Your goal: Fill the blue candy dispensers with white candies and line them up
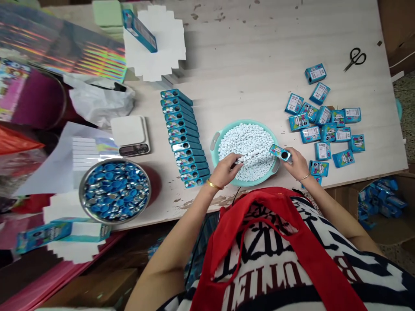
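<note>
A pale green basin [214,160] with side handles holds a heap of small white candies [248,140]. My left hand [227,169] reaches over its near left side, thumb and fingers closed together on a few candies at the heap's surface. At the basin's right rim, my right hand [295,163] grips a small blue candy box [279,152] whose upturned face has a round dark opening. Left of the basin stands a row of similar blue boxes [186,129], openings up, white candies showing in some.
Several closed blue boxes [328,131] lie scattered at the right, with scissors [355,58] beyond. At left are a metal pot [81,190] of blue-and-silver caps, a digital scale [129,131] and stacked white card [168,39]. A carton [352,203] of boxes stands below the table.
</note>
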Available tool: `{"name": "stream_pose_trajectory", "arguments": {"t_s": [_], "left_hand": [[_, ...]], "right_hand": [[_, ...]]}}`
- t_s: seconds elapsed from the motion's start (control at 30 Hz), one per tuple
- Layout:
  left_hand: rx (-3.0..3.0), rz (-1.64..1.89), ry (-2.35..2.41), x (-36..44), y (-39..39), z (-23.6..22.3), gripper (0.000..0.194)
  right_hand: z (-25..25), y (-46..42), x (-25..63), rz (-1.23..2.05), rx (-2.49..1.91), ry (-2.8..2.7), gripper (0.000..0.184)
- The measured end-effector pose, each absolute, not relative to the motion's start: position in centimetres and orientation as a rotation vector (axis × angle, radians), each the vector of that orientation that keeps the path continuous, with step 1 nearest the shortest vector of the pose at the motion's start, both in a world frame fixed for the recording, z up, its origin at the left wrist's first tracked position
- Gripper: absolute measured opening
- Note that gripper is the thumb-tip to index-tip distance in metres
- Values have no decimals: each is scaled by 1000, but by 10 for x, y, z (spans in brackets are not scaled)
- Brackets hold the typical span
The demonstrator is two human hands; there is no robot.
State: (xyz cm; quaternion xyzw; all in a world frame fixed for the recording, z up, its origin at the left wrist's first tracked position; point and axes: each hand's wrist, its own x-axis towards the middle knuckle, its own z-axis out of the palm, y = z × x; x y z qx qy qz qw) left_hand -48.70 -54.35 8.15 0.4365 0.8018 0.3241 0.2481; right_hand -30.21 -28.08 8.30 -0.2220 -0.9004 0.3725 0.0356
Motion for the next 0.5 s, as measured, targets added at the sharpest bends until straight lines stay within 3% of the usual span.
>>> {"name": "stream_pose_trajectory", "arguments": {"t_s": [0.2,0.5], "left_hand": [[1378,723,2084,-498,-531,138,30],[1399,154,2198,-492,-505,177,18]], "right_hand": [[92,-292,-336,780,-498,-3105,40],[99,-310,-349,686,-356,-3271,41]]}}
